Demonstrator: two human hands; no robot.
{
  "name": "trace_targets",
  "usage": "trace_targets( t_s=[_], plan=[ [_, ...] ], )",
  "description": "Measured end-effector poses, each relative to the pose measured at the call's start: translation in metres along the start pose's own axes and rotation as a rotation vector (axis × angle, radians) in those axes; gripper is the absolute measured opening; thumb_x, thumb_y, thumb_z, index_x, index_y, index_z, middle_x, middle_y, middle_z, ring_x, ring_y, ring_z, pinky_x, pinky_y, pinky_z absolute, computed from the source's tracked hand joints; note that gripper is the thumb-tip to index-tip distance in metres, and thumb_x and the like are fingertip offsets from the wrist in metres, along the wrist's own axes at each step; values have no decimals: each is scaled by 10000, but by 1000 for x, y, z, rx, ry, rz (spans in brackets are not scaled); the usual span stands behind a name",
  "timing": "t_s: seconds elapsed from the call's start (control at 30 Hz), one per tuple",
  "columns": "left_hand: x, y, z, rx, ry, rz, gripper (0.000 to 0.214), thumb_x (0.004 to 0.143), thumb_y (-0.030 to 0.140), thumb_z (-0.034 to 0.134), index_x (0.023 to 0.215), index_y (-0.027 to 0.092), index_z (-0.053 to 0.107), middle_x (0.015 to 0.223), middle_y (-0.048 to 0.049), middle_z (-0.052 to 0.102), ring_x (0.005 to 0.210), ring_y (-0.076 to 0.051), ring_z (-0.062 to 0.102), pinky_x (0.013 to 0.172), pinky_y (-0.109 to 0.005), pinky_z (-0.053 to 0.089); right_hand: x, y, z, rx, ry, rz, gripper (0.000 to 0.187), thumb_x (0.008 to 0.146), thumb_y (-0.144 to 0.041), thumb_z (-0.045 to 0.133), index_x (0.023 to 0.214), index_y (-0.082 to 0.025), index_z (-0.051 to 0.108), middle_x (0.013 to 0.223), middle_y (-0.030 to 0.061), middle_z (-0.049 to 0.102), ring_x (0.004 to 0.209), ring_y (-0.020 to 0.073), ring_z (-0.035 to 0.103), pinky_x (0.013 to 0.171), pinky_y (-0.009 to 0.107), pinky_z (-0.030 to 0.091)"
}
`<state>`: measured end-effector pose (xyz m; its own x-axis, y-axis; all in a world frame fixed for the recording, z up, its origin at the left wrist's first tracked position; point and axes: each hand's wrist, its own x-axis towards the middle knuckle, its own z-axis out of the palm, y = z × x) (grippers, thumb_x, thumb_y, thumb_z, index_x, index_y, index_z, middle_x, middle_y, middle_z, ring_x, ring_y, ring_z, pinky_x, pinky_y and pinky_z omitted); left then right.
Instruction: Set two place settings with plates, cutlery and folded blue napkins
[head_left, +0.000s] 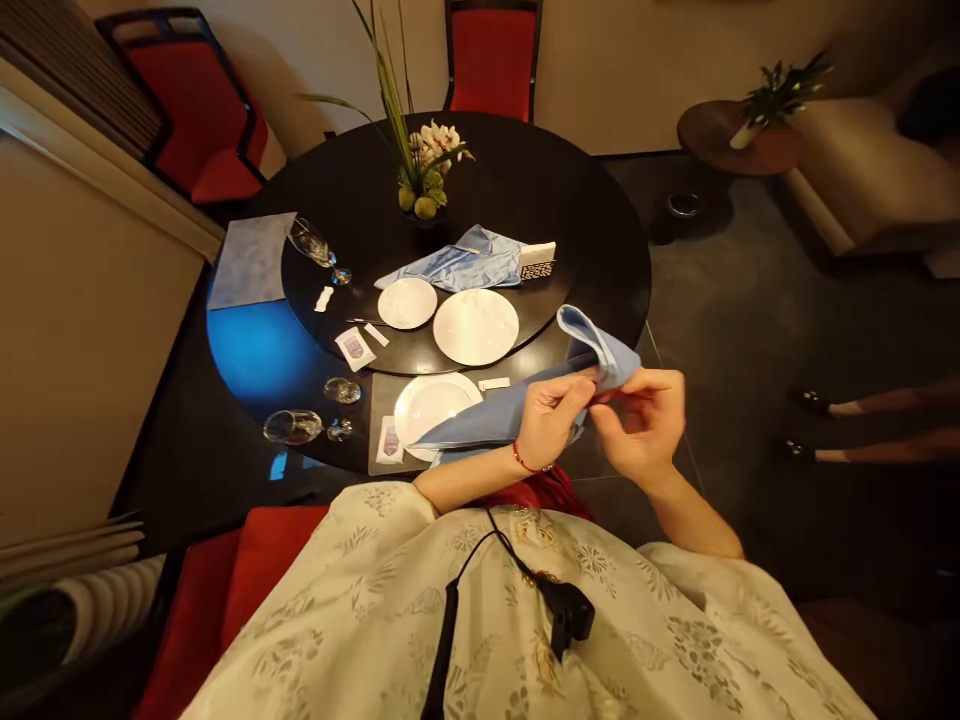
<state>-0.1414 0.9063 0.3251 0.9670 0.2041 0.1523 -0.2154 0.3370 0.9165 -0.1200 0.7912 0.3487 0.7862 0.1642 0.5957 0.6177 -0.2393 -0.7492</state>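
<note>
Black round counter [577, 180] fills our view, a dark turntable [544, 310] at its middle and an orchid centrepiece [427, 160] towards its far edge. Near the counter's middle, one blue napkin [450, 262] lies crumpled, not yet folded. At the counter's near edge, above a white plate [431, 410], we hold a second blue napkin [499, 420], already creased to a long point at one end, its other end turned back. Our left hand [551, 420] and right hand [637, 425] both grip it, the fingers [577, 395] clenched on the fold.
</note>
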Motion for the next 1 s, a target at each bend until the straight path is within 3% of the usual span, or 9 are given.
trace_targets(
  t_s=[0.1, 0.2, 0.3, 0.4, 0.5, 0.63, 0.9, 1.0],
  plan=[
    [-9, -33, 66, -18, -98, 4, 659, 856, 758, 619, 561, 169, 644, 549, -2, 545, 638, -143, 600, 658, -279, 535, -8, 13, -60, -36, 143, 132, 424, 849, -583, 731, 1057, -250, 573, 893, 20, 560, 686, 143, 582, 553, 261, 487],
    [-10, -61, 118, 3, -157, 27, 661, 838, 738, 658, 527, 157, 613, 503, 14, 483, 553, -105, 524, 599, -258, 479, -9, 33, -115, -72, 127, 267, 372, 877, -556, 709, 980, -217, 598, 827, 4, 568, 667, 126, 568, 563, 241, 471],
    [-4, -82, 150, -14, -115, 2, 587, 794, 717, 725, 650, 152, 662, 602, -2, 577, 618, -108, 556, 655, -255, 488, -6, 61, -158, -59, 17, 365, 345, 908, -544, 676, 875, -204, 629, 736, -6, 582, 615, 116, 555, 543, 234, 464],
    [6, -100, 168, -125, -51, -103, 552, 754, 682, 789, 748, 158, 617, 701, 3, 606, 668, -95, 572, 696, -236, 495, -3, 92, -184, -51, -95, 413, 341, 874, -540, 720, 844, -206, 658, 708, -6, 620, 598, 127, 585, 535, 241, 493],
    [21, -118, 177, -238, 27, -207, 540, 771, 653, 795, 820, 169, 561, 684, 41, 559, 639, -71, 550, 695, -214, 495, 4, 120, -196, -52, -208, 411, 293, 860, -500, 748, 895, -215, 691, 776, 15, 690, 663, 160, 661, 616, 282, 569],
    [51, -135, 178, -272, 121, -266, 568, 729, 640, 834, 924, 170, 582, 645, 66, 545, 607, -65, 541, 661, -200, 477, 30, 153, -192, -24, -357, 373, 249, 874, -463, 746, 909, -222, 693, 801, 22, 712, 703, 177, 697, 697, 317, 606],
    [126, -158, 161, -254, 246, -189, 563, 700, 632, 856, 739, 165, 545, 638, 34, 576, 565, -66, 503, 582, -206, 411, 128, 216, -168, 235, -675, 462, 403, 845, -587, 743, 745, -223, 602, 684, -11, 585, 620, 144, 598, 578, 271, 517],
    [163, -172, 142, -242, 364, -130, 526, 753, 583, 842, 743, 181, 504, 614, 61, 498, 553, -62, 457, 568, -191, 387, 164, 257, -158, 305, -688, 556, 453, 840, -647, 717, 747, -230, 566, 662, -22, 533, 595, 126, 521, 558, 255, 466]
  ],
)
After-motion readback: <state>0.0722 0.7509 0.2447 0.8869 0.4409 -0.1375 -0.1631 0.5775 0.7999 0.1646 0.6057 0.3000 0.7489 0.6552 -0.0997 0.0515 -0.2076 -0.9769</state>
